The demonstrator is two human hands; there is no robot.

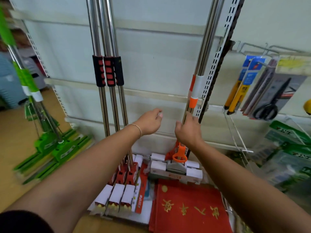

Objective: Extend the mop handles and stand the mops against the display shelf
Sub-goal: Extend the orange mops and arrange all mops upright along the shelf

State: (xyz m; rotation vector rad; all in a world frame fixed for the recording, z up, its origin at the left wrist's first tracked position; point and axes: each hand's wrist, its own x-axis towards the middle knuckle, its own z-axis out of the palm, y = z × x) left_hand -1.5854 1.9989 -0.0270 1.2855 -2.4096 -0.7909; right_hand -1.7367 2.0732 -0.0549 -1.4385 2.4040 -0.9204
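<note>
We see the steel-handled mop with the orange and white collar (195, 93) standing upright against the pale display shelf panel (151, 64), its orange lever and white sponge head (176, 165) on the floor beside the slotted upright (217, 64). Our right hand (189, 132) curls loosely at its lower shaft, fingers touching the tube — whether they truly grip it we cannot tell. Our left hand (149, 122) hangs just beside, fingers half-curled, holding nothing. Left of it stand three chrome mops with black-and-red foam grips (107, 71), then the green mops (48, 140) leaning further left. A red mat with gold characters (188, 211) lies at the foot, too blurred to read. Packaged scissors (269, 101) hang at right.
</note>
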